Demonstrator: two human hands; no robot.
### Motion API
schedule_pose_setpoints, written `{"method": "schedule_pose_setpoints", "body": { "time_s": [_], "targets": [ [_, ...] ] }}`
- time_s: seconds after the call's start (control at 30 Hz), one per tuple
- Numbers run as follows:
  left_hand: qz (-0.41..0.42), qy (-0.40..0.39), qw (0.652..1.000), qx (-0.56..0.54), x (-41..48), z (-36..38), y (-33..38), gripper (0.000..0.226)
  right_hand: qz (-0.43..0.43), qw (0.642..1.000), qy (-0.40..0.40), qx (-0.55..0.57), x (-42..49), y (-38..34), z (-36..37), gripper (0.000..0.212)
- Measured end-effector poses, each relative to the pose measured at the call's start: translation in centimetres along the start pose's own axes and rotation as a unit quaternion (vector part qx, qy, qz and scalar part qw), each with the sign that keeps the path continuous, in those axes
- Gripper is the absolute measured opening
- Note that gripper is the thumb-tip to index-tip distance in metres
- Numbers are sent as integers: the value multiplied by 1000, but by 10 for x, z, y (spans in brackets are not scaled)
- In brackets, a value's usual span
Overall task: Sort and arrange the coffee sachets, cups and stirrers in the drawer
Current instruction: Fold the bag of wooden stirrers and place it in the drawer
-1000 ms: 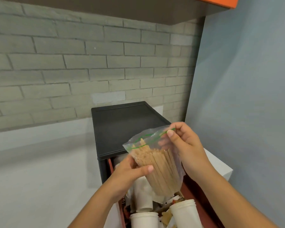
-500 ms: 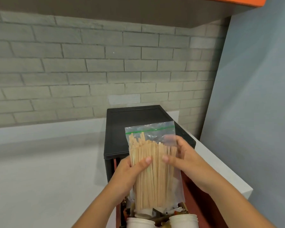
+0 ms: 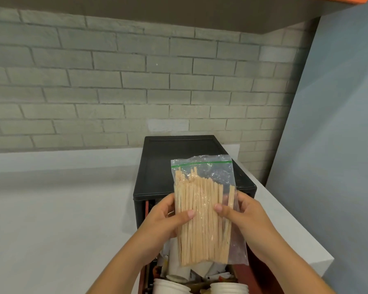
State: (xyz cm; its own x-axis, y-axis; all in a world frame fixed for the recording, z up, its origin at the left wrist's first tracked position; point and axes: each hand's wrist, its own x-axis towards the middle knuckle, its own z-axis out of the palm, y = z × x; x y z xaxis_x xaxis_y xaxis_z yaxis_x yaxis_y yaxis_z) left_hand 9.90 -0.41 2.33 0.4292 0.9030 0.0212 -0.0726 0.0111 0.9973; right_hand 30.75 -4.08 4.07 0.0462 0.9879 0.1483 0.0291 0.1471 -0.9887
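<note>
A clear zip bag of wooden stirrers (image 3: 202,217) with a green seal stands upright in front of me, over the open drawer (image 3: 245,276). My left hand (image 3: 165,219) grips its left side, thumb across the front. My right hand (image 3: 242,217) grips its right side, thumb on the front too. Below the bag, white paper cups (image 3: 170,287) lie and stand in the red drawer among crumpled sachets (image 3: 216,274), partly hidden by the bag and my arms.
The drawer belongs to a black cabinet box (image 3: 179,162) on a white counter (image 3: 51,219). A grey brick wall (image 3: 136,85) runs behind, a blue-grey wall (image 3: 338,145) stands close on the right, and a shelf hangs overhead.
The bag went from tilted to upright and flat towards me. My right hand left the bag's seal and came down to its right side. The view has shifted left and down.
</note>
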Motion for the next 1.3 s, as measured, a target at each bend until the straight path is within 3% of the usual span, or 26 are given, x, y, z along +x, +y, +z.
{"method": "schedule_pose_setpoints", "body": {
  "time_s": [0.2,0.43,0.53,0.63,0.7,0.77,0.83,1.0,1.17,1.3],
  "targets": [
    [6,27,999,-15,-3,3,-3,49,3,998,-57,37,-2,-3,-14,25],
    [2,20,998,-59,-11,10,-9,58,-23,1000,-4,17,2,5,-9,13],
    [0,-9,999,-31,-13,9,-8,51,0,1000,-23,13,0,10,1,21],
    [0,14,1000,-18,-11,4,-10,52,29,998,-36,50,-3,15,9,29],
    [3,26,1000,-12,-11,0,-11,53,41,995,-64,66,-5,14,14,44],
    [15,26,1000,-8,-12,-1,-10,38,53,994,-93,35,-5,10,23,59],
    [22,21,1000,3,-15,-3,-9,35,62,995,-80,26,-3,10,35,60],
    [43,23,998,-26,-17,-15,-12,56,55,992,-15,115,0,18,58,52],
    [59,46,997,-30,-17,-24,-17,25,69,986,-4,148,-4,23,70,52],
    [63,47,996,-46,-14,-27,-15,41,54,983,3,173,-1,18,74,47]
  ]
}}
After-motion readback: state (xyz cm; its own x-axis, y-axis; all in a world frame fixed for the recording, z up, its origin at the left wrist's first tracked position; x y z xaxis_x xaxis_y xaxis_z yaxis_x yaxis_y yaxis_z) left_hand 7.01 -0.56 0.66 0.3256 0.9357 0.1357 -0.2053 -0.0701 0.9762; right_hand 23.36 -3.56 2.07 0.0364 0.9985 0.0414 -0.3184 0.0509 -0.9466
